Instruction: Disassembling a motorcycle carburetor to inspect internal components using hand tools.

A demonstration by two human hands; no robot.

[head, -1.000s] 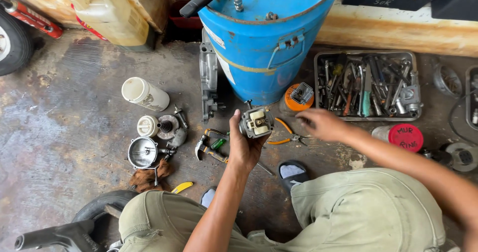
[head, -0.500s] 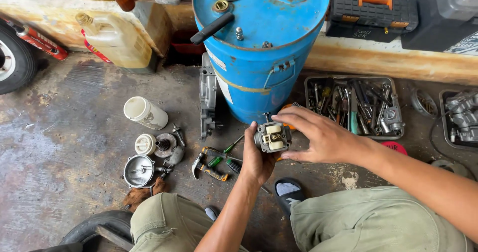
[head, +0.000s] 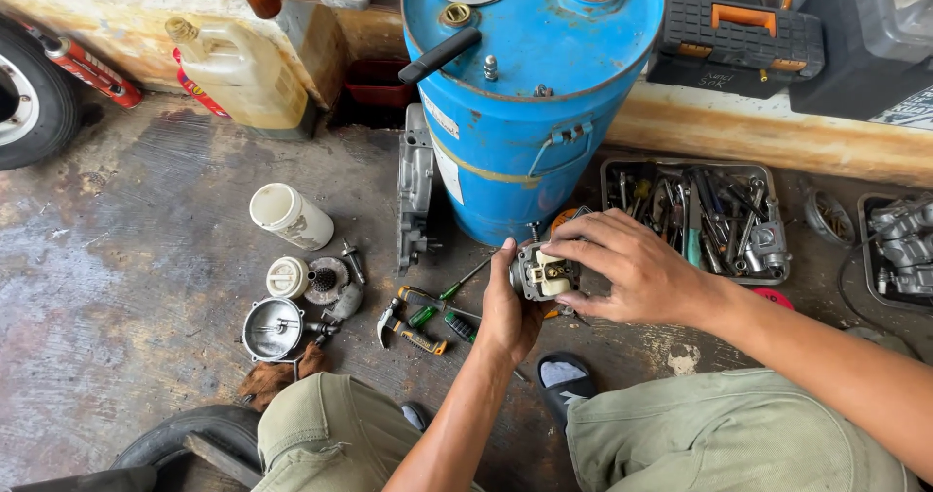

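Observation:
My left hand point(head: 507, 315) grips a small grey metal carburetor body point(head: 544, 273) from below, holding it up in front of the blue drum point(head: 530, 94). My right hand point(head: 632, 273) rests on its right side, fingers curled over its top and pale inner part. Both hands touch the same part above the concrete floor, between my knees in olive trousers.
A metal tray of hand tools point(head: 695, 215) lies to the right. Pliers and green-handled screwdrivers point(head: 418, 317) lie on the floor left of my hands. A white cup point(head: 290, 215), round metal bowl point(head: 272, 329) and small parts sit further left. A tyre point(head: 29, 103) is at far left.
My right hand came from the floor tools onto the carburetor body. The view tilted upward, showing more of the drum top and the bench behind.

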